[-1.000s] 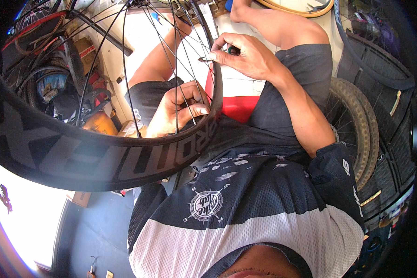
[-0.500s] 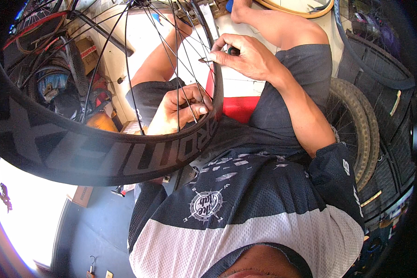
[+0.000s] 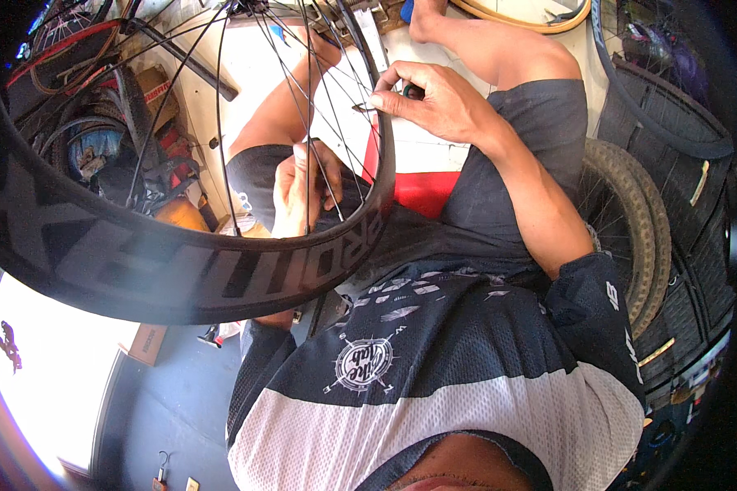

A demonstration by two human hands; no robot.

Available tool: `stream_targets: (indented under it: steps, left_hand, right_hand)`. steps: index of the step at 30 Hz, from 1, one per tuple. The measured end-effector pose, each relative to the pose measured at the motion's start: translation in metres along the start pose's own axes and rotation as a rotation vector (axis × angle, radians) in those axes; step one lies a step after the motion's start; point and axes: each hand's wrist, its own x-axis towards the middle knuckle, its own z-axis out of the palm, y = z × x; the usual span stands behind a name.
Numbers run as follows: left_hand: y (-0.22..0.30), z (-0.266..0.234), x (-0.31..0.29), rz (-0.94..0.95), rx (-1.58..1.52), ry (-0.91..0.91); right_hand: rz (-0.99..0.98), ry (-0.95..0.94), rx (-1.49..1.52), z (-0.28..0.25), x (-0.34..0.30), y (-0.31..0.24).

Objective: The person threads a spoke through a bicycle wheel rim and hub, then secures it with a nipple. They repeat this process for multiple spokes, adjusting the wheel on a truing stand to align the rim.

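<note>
A black bicycle wheel rim [image 3: 246,274] with large grey lettering and thin black spokes [image 3: 223,123] leans across my lap, no tyre on it. My left hand [image 3: 303,184] is inside the rim, amid the spokes near its lower edge. Its thumb points up and its fingers are loosely bent and apart, with a spoke crossing in front; nothing shows in its grip. At the rim's right side, my right hand [image 3: 442,105] is closed around a small tool with a dark green handle [image 3: 414,92]. Thumb and index finger meet against the rim's outer face, hiding the tool's far end.
Beneath my lap is a red surface [image 3: 426,190]. Tyres [image 3: 630,237] and dark panels [image 3: 696,213] stand at the right. Bicycle parts and a cardboard box [image 3: 151,86] crowd the left. A tan-walled tyre [image 3: 540,20] lies at the far side, by my foot.
My left hand has moved left, away from the rim's right side, and its pinched fingers have loosened. The wheel has turned slightly. My right hand stays where it was.
</note>
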Motion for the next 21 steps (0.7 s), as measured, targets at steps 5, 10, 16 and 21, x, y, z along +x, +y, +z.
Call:
stream_targets:
  steps: [5,10,16,21]
  left_hand:
    - [0.012,0.018,-0.001,-0.193,0.231,-0.007]
    - [0.009,0.009,-0.002,-0.188,0.136,-0.17]
    - [0.0,0.002,0.005,0.088,0.316,-0.281]
    - [0.003,0.006,0.009,0.19,0.588,-0.279]
  right_hand:
    - [-0.004,0.027,0.058,0.001,0.002,0.005]
    - [0.012,0.007,0.071,0.0,0.003,0.006]
    - [0.019,0.005,0.041,0.0,0.002,0.003]
    - [0.016,0.019,0.054,0.002,0.002,0.005]
